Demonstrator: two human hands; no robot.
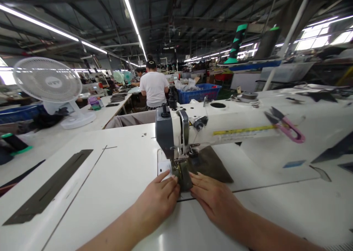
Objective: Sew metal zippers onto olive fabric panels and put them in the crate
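Observation:
A dark olive fabric piece lies on the white sewing machine bed, its near end under the presser foot of the sewing machine. My left hand holds the near end from the left, fingers bent and one finger stretched toward the white plate. On the other side, my right hand grips the same end, its fingers close together along the cloth edge. Both hands are just in front of the needle area. The undersides of the fingers are hidden, as is the exact stitching point.
A long olive strip lies on the table at left. Pink-handled thread snips rest against the machine arm. A white fan stands at back left. Beyond the machine are a blue crate and a person in a white shirt, facing away.

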